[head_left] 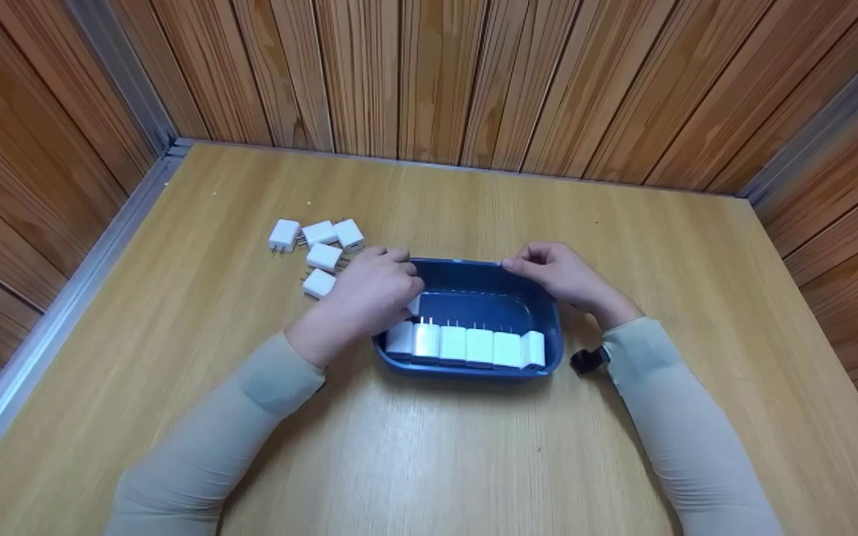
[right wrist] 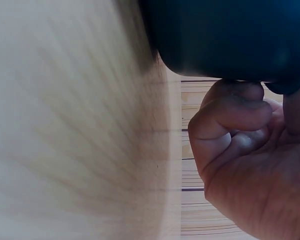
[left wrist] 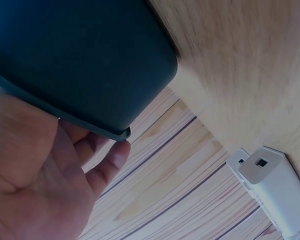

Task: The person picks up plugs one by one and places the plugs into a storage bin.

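A dark blue tray (head_left: 466, 279) stands on the table, with a row of white plug-in chargers (head_left: 480, 347) along its near side, several prongs pointing to the far side. My left hand (head_left: 378, 286) is over the tray's left end, fingers curled down around another white charger (head_left: 415, 306), mostly hidden beneath them. In the left wrist view, the left fingers (left wrist: 109, 167) reach past the tray's rim corner. At the far right corner my right hand (head_left: 567, 274) grips the rim, thumb on top. The right wrist view shows its curled fingers (right wrist: 235, 107) against the tray's outer wall.
Several loose white chargers (head_left: 319, 233) lie on the table left of the tray, two of them with ports showing in the left wrist view. A black wrist device (head_left: 587, 362) sits by the right cuff. Wood-panelled walls (head_left: 436, 82) enclose the table's back and sides.
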The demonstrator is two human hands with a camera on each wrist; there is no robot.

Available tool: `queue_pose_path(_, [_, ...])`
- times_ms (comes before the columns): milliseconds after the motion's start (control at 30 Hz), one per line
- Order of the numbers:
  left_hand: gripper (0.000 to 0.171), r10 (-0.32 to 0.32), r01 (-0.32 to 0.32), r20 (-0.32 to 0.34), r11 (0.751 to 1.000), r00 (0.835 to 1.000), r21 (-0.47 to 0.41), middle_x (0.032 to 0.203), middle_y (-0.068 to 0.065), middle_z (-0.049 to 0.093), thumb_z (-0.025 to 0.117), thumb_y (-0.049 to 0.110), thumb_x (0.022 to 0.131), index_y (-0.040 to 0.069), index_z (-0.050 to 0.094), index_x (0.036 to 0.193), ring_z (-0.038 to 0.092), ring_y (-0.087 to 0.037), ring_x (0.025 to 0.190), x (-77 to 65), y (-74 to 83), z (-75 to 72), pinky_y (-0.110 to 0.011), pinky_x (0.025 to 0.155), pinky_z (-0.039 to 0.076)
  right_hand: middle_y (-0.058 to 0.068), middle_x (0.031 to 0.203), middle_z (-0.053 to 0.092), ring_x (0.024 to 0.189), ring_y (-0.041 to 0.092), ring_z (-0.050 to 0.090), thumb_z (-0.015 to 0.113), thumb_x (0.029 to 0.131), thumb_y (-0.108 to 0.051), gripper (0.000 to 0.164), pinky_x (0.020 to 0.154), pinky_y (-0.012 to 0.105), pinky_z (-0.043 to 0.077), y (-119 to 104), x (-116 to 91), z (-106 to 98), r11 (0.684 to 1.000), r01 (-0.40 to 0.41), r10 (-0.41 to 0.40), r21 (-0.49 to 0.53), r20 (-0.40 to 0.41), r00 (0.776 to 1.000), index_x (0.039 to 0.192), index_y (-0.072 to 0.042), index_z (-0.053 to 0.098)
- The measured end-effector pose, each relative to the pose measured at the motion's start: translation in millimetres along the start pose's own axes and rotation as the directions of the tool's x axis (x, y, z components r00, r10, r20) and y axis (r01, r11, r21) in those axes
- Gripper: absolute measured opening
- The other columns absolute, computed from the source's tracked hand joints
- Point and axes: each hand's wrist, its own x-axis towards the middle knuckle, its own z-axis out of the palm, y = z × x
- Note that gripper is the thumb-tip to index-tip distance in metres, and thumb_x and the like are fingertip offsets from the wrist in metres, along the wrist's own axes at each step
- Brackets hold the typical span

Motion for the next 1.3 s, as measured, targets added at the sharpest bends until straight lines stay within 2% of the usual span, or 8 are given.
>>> queue_pose_path(300, [0.024, -0.018, 0.017, 0.016, 0.999, 1.0, 0.028, 0.118, -0.006, 0.082, 0.08, 0.027, 0.104, 0.012, 0.086, 0.122, 0.059, -0.028, 0.114, 0.2, 4.5, 1.7, -0.048, 0.102, 0.051, 0.014, 0.113, 0.074, 0.104, 0.031, 0.061, 0.07, 0.109, -0.052, 0.047, 0.092, 0.041, 0.048, -0.6, 0.0, -0.5, 1.0, -0.003, 0.003, 0.005, 0.004, 1.0, 0.115, -0.006, 0.076])
queue_pose_path(567, [0.022, -0.014, 0.013, 0.014, 0.998, 1.0, 0.067, 0.107, -0.007, 0.083, 0.076, 0.027, 0.106, 0.009, 0.087, 0.113, 0.056, -0.028, 0.108, -1.7, 7.8, 0.7, -0.045, 0.091, 0.053, 0.012, 0.11, 0.073, 0.102, 0.031, 0.06, 0.07, 0.109, -0.054, 0.047, 0.091, 0.041, 0.047, -0.5, -0.7, 0.1, 1.0, -0.002, 0.002, -0.004, -0.002, 1.0, 0.113, -0.007, 0.076])
queue_pose_path(700, [0.021, -0.012, 0.012, -0.001, 0.999, 1.0, 0.046, 0.108, -0.008, 0.083, 0.077, 0.026, 0.105, 0.008, 0.086, 0.111, 0.057, -0.028, 0.109, -2.9, 6.8, 0.0, -0.046, 0.09, 0.053, 0.013, 0.111, 0.073, 0.103, 0.031, 0.059, 0.07, 0.109, -0.054, 0.048, 0.091, 0.042, 0.046, -0.4, -0.9, 0.2, 1.0, 0.001, -0.001, 0.001, 0.002, 1.0, 0.112, -0.006, 0.076])
queue_pose_path(933, [0.026, -0.019, 0.02, 0.036, 0.999, 0.999, -0.036, 0.12, -0.009, 0.081, 0.076, 0.028, 0.107, 0.009, 0.085, 0.123, 0.058, -0.029, 0.112, -4.8, 6.0, -4.4, -0.045, 0.097, 0.053, 0.012, 0.11, 0.072, 0.103, 0.03, 0.059, 0.07, 0.109, -0.054, 0.048, 0.091, 0.042, 0.046, -1.3, -1.1, 0.4, 1.0, -0.001, 0.001, 0.001, 0.001, 1.0, 0.112, -0.007, 0.076])
queue_pose_path(1133, [0.023, 0.005, -0.01, -0.045, 0.993, 0.999, -0.114, 0.113, -0.007, 0.081, 0.08, 0.027, 0.105, 0.01, 0.085, 0.119, 0.066, -0.028, 0.109, -7.0, 0.6, -12.2, -0.046, 0.098, 0.055, 0.012, 0.11, 0.072, 0.102, 0.03, 0.059, 0.07, 0.109, -0.054, 0.049, 0.091, 0.041, 0.046, -1.6, -1.0, -0.1, 1.0, 0.0, 0.0, -0.002, 0.004, 1.0, 0.112, -0.006, 0.076])
queue_pose_path(1300, [0.023, -0.006, -0.018, -0.123, 0.981, 0.992, -0.194, 0.115, -0.007, 0.081, 0.08, 0.024, 0.105, 0.01, 0.084, 0.123, 0.067, -0.028, 0.109, -11.5, -8.0, -22.2, -0.046, 0.098, 0.055, 0.011, 0.109, 0.072, 0.101, 0.031, 0.059, 0.07, 0.108, -0.056, 0.049, 0.09, 0.041, 0.046, -0.7, -0.4, -0.7, 1.0, -0.005, 0.005, -0.001, 0.004, 1.0, 0.111, -0.007, 0.075])
